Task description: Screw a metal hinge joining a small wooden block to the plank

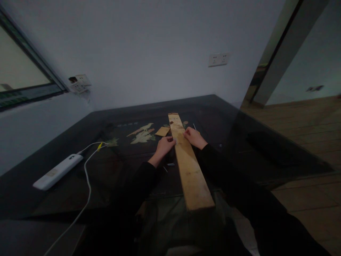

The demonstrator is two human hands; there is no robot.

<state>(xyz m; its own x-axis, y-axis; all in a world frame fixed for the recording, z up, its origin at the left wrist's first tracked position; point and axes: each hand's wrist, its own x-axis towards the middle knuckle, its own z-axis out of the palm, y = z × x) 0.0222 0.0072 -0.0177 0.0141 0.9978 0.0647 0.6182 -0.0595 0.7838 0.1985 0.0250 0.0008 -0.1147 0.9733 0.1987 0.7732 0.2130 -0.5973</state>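
A long wooden plank [190,174] lies lengthwise on the dark table, its near end jutting out past the table's front edge. At the plank's left edge is my left hand [164,146], thumb and fingers pinched together; a pale speck shows at the fingertips, too small to name. Over the right side of the plank, my right hand [195,137] is also closed in a pinch, and what it holds, if anything, is too small to make out. Beside the far part of the plank, a small square piece of wood [162,131] rests left of it.
Thin metal pieces [170,164] like nails lie left of the plank. A white power strip [58,171] with a white cable [87,177] occupies the table's left side. The dark table [128,113] has a bird-and-leaf picture. Behind it, the wall carries sockets [218,59].
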